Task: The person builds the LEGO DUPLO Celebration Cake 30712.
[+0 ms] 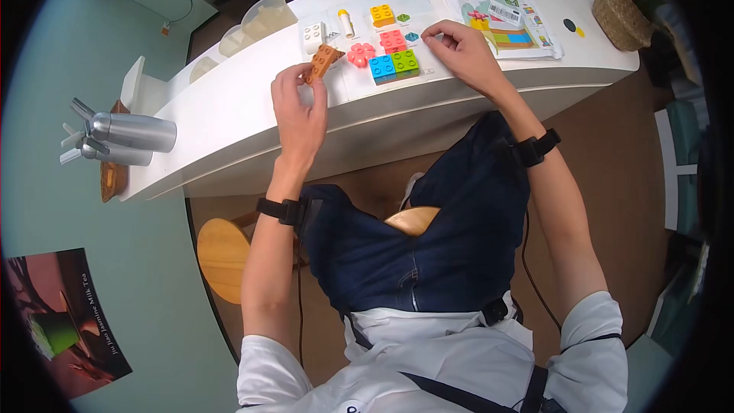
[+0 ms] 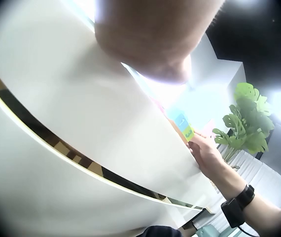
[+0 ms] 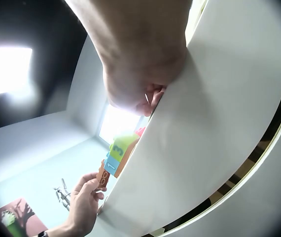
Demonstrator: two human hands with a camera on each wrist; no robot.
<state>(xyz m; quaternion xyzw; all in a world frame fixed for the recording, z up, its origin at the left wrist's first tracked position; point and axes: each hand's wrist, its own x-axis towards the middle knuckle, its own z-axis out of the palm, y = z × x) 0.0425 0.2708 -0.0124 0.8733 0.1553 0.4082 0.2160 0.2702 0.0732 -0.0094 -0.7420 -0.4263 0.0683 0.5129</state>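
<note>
In the head view my left hand (image 1: 300, 111) pinches an orange-brown studded brick (image 1: 322, 63) between thumb and fingers, over the white table near its front edge. The right wrist view shows the same brick (image 3: 103, 176) upright in those fingers. My right hand (image 1: 470, 59) rests at the table with loosely bent fingers, beside the printed sheet. Between the hands stand a blue brick (image 1: 382, 68) and a lime-green brick (image 1: 407, 63), side by side. Behind them are a pink brick (image 1: 393, 41), a pink flower piece (image 1: 361, 54), a yellow brick (image 1: 381, 16) and a white brick (image 1: 313, 35).
A small yellow-topped white piece (image 1: 346, 24) lies on the sheet. At the right are a colourful printed packet (image 1: 527, 38) and a woven basket (image 1: 623, 17). Clear bins (image 1: 267, 19) stand at the back left, metal canisters (image 1: 138, 131) at the left end.
</note>
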